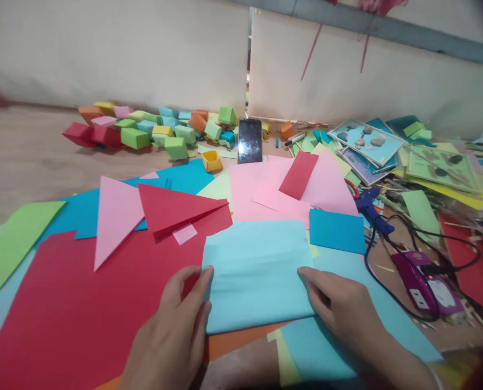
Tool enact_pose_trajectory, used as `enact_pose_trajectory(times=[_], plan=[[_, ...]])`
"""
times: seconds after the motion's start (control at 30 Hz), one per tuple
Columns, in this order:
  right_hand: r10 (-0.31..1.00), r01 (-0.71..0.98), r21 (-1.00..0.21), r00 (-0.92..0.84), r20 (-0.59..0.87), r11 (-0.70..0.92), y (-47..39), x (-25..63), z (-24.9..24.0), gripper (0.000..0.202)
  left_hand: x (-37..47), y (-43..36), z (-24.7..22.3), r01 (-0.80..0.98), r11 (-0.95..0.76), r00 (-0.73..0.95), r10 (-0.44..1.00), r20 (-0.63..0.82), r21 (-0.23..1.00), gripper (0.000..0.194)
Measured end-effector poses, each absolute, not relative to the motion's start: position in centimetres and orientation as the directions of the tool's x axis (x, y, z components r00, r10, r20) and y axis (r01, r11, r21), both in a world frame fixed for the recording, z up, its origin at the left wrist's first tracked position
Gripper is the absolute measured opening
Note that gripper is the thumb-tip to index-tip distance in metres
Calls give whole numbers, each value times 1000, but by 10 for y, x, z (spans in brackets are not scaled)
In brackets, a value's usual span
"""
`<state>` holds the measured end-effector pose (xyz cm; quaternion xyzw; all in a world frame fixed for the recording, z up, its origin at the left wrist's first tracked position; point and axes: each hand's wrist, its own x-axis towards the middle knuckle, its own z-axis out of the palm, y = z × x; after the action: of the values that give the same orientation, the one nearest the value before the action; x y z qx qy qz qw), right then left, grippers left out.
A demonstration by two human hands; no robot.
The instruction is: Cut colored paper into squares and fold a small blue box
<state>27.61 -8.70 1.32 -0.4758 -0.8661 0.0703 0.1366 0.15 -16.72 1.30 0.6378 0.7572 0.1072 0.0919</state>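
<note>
A light blue sheet of paper (257, 276), folded along its near edge, is held between my two hands over the other papers. My left hand (172, 325) pinches its left edge between thumb and fingers. At the right edge, my right hand (342, 303) grips it the same way. Under and left of it lies a large red sheet (87, 309). A folded red paper (180, 208) and a pink triangle (117, 216) rest on that sheet. A small blue paper (336, 231) is just beyond the right edge of the held sheet.
Several small paper boxes (135, 138) line the wall at the back, beside a dark phone (250, 141). On the right are a blue glue gun (373, 208), its black cord, a purple power strip (428, 281) and pictures with stones (367, 141).
</note>
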Motion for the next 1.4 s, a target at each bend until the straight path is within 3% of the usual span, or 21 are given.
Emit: enact_pose_trajectory(times=[0.3, 0.6, 0.77, 0.87, 1.0, 1.1, 1.2, 1.4], plan=[[788, 764, -199, -573, 225, 613, -85, 277, 11, 38, 4, -167, 14, 987, 113, -111, 993, -29, 116, 43], [754, 768, -68, -603, 260, 637, -85, 278, 11, 38, 11, -166, 16, 991, 121, -117, 991, -69, 61, 44], [697, 747, 126, -658, 283, 653, -88, 279, 11, 40, 11, -169, 11, 994, 103, -105, 990, -98, -29, 67], [671, 722, 268, -692, 266, 638, -93, 280, 13, 49, 9, -171, 3, 995, 65, -66, 998, -16, -75, 72], [667, 702, 315, -709, 228, 639, -98, 277, 16, 67, 8, -168, -2, 997, -44, 54, 987, 154, -66, 70], [662, 696, 342, -714, 230, 632, -100, 270, 17, 65, 7, -160, -1, 969, -246, 243, 943, 228, -16, 69], [663, 685, 361, -720, 204, 633, -102, 265, 19, 61, 5, -154, -1, 935, -355, 343, 917, 202, 25, 74], [748, 767, 321, -630, 210, 556, -106, 255, 30, 44, 0, -153, -7, 912, -407, 394, 903, 171, 47, 81]])
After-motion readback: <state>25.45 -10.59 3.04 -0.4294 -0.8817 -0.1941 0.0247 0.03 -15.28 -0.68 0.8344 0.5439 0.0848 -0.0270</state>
